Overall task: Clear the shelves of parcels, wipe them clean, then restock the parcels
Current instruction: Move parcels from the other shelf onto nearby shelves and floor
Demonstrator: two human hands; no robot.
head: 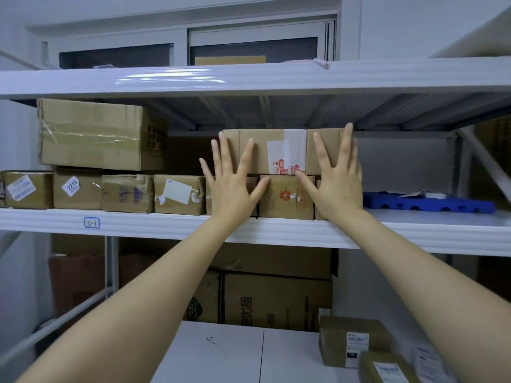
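Pressing on the front of the taped parcel (265, 146), the left hand (231, 189) and right hand (338, 186) have fingers (224, 150) straight and apart. It stands on small parcels (286, 196) on the middle shelf (166, 225). Probably restocking; next, fetch a loose parcel (340, 341) from the bench (221, 355).

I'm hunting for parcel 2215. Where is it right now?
Head view, left side: the 2215 parcel stands on the middle shelf, second from the left in the bottom row, directly under the big taped box.
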